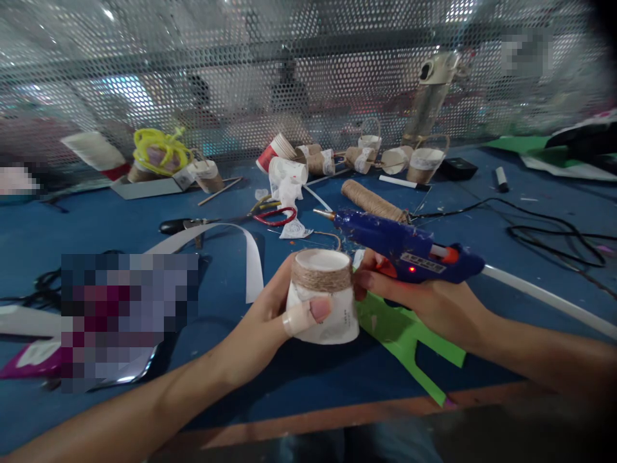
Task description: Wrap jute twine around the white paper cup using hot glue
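My left hand is closed round a white paper cup, its thumb, wrapped in a pale bandage, across the front. Jute twine is wound in a band below the cup's rim. Closed on the handle of a blue hot glue gun is my right hand, with its fingers near the cup's right side. The gun's nozzle points left, above and behind the cup, and a small red light glows on its body. From its rear runs a white glue stick. A roll of twine lies behind the gun.
Green paper lies under my right hand. Red-handled scissors, white lace and a white strip are on the blue table. Twine-wrapped cups stand along the perforated metal screen; a black cord loops at right.
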Available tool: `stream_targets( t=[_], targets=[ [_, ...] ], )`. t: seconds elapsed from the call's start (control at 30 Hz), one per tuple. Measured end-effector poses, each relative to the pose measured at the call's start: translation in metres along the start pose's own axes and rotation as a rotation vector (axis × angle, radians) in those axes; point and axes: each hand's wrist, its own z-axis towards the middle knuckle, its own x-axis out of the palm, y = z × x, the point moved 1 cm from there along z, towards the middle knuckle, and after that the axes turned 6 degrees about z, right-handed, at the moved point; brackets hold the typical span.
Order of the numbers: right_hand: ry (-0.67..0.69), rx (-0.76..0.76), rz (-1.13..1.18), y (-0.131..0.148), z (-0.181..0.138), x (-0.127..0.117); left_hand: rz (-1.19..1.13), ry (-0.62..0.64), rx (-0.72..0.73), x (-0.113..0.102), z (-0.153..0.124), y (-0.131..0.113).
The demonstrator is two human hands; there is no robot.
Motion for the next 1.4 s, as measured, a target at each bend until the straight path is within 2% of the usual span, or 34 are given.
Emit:
stream_targets(
  t=[0.23,0.47,0.63,0.87,1.07,1.4],
  targets=[
    [-0.06,-0.027,-0.081,0.001,0.0,0.0,0.022,-0.021,-0.001,0.001,0.001,-0.003],
    [-0.087,-0.043,-0.067,-0.003,0.0,-0.003,0.093,-0.041,0.027,0.007,0.002,-0.01],
    [-0.123,-0.107,-0.139,-0.007,-0.001,-0.004,0.063,-0.166,0.023,0.005,0.003,-0.009],
    [-0.098,-0.152,-0.113,-0.007,-0.001,-0.001,0.044,-0.092,0.028,0.004,0.004,-0.008],
    [-0.08,-0.155,-0.172,-0.008,-0.003,-0.001,0.125,-0.142,-0.086,0.013,0.004,-0.014],
    [-0.06,-0.13,-0.16,-0.006,-0.005,0.001,0.077,-0.135,-0.034,0.008,0.005,-0.012]
  ],
)
